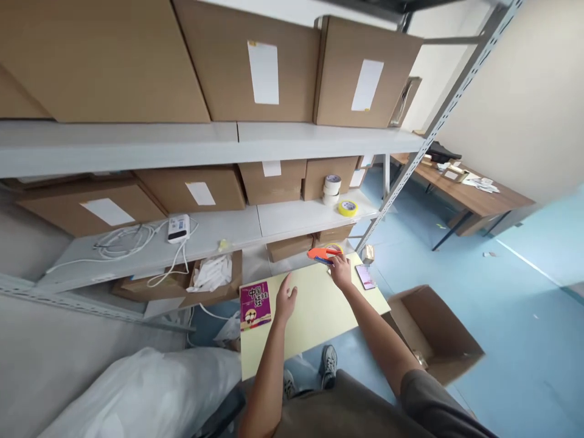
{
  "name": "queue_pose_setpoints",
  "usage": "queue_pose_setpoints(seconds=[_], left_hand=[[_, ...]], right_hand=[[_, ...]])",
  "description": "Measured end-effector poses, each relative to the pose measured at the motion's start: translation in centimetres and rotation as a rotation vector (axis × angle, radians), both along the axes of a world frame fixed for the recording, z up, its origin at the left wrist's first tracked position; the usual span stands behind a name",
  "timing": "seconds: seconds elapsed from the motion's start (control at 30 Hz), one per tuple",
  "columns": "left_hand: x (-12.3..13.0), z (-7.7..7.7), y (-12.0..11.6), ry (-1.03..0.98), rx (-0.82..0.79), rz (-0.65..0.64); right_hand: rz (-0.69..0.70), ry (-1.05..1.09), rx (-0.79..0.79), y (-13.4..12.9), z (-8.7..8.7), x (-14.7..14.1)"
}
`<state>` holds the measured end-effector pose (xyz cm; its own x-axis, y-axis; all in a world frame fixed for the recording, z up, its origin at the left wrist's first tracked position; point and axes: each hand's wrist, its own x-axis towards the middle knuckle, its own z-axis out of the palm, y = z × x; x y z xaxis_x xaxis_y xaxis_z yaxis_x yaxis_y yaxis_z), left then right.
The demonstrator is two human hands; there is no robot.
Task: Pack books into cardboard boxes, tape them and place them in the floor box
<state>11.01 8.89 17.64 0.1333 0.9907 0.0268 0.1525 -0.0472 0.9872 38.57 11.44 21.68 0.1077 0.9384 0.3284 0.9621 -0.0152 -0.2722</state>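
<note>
A pale yellow tabletop (pixel 314 310) stands in front of me below the shelves. My right hand (pixel 340 271) is closed at its far right part, gripping a slim orange-red object (pixel 320 252) with a blue part along its lower side; its exact kind I cannot make out. Just behind that lies a yellow-edged ring (pixel 336 247), partly hidden. Over the table's left half, my left hand (pixel 285 299) is open and holds nothing, thumb and index finger apart. Left of it lies a purple book (pixel 255 305) with Chinese characters. Beside my right hand rests a phone (pixel 365 276) with a lit screen.
Shelves (pixel 314 141) carry cardboard boxes, white tape rolls (pixel 331 188), a yellow tape roll (pixel 347 208) and a white device (pixel 178 229) with cables. An open carton (pixel 438 331) sits on the floor at right. A white bag (pixel 155 395) bulges at lower left; a wooden desk (pixel 474 188) stands farther off.
</note>
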Motion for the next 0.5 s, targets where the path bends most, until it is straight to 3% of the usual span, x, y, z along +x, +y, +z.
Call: queue_pose_setpoints(seconds=[0.17, 0.3, 0.5], left_hand=[[0.0, -1.6, -2.9, 0.014, -0.048, 0.004], [0.6, -2.6, -5.0, 0.052, -0.079, 0.027], [4.5, -5.6, -8.6, 0.109, -0.141, 0.072]], right_hand=[[-0.042, 0.001, -0.139, -5.7, -4.8, 0.5], [-0.068, 0.035, -0.261, -8.8, -8.4, 2.7], [-0.121, 0.086, -0.460, -11.3, -13.7, 7.9]])
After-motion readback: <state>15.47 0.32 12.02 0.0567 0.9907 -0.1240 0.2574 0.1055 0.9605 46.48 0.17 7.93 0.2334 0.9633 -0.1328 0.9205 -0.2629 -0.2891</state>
